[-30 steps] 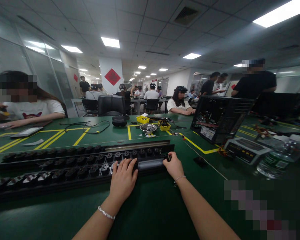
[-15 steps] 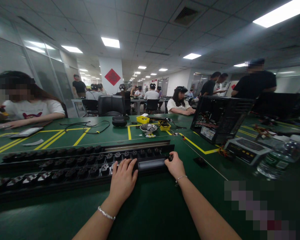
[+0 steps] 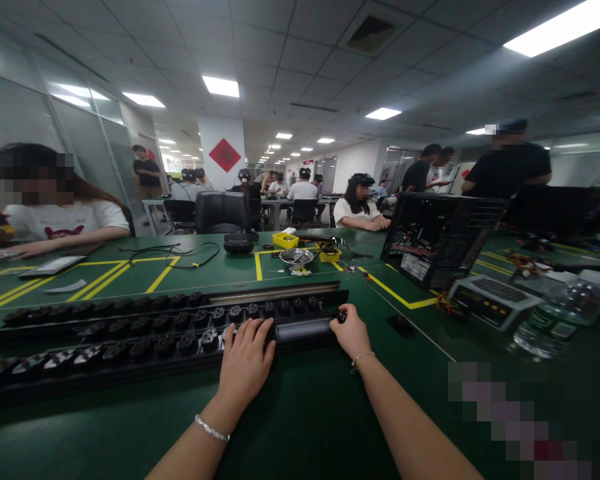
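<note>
Black plastic, long and low — the nearest power strip [image 3: 145, 357] runs from the left edge to just right of centre on the green table [image 3: 300, 427], its top lined with a row of dark sockets and ending in a smooth glossy section at its right end. Three such strips lie side by side; the second power strip [image 3: 130, 327] and the third power strip [image 3: 170, 300] sit just behind, parallel, the rearmost showing a bare metallic rail.

Left hand [image 3: 245, 363] lies palm down on the nearest strip, fingers together and extended flat over the sockets beside the glossy section, wrist straight, a thin bracelet on it. Right hand [image 3: 351, 331] is curled at the strip's right end, fingertips closed round a small dark part there — too small to tell what exactly. Forearm comes in from the lower right, also with a bracelet.

Outward: one metal bowl [image 3: 297, 257] and two yellow bins [image 3: 285, 239] past the strips, one black cable [image 3: 180, 257] looped to the left. One open computer case [image 3: 443, 233] stands at right, a flat grey unit [image 3: 493, 301] before it, one water bottle [image 3: 563, 313] lying near the right edge. A person in a white shirt [image 3: 65, 219] sits at the far left of the table; others work at tables beyond.
</note>
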A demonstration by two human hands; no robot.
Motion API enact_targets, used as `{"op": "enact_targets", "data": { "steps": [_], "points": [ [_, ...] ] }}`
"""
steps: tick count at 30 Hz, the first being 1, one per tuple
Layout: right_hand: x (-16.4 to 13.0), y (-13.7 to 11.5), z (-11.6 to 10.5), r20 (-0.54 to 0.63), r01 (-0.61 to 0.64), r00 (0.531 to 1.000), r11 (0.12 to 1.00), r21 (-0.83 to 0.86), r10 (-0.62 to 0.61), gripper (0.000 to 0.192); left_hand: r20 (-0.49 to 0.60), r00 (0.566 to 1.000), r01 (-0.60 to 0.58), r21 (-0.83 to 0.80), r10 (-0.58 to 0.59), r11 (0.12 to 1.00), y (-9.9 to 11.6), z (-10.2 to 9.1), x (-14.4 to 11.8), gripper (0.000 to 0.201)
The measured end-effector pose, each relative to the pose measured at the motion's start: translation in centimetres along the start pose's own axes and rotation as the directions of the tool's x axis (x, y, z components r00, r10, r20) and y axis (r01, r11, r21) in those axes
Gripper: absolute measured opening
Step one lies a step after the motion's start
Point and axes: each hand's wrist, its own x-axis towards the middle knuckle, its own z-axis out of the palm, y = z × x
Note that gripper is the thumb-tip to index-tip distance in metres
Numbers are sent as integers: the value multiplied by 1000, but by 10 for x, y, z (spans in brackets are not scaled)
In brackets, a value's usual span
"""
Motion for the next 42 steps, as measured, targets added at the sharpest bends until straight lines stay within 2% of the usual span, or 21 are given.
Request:
{"op": "enact_targets", "data": {
  "steps": [15,25,42],
  "points": [
    [2,4,-1,-68,18,998,1000,22,-17,33,7,1000,0,-3,0,1000,0,0,0,41],
    [1,1,-7,-20,-24,999,999,38,25,33,-12,1000,4,-10,-4,1000,1,1,0,41],
    [8,7,-7,-39,-30,999,998,53,32,35,-7,1000,-1,-2,1,1000,0,1,1,40]
  ]
}}
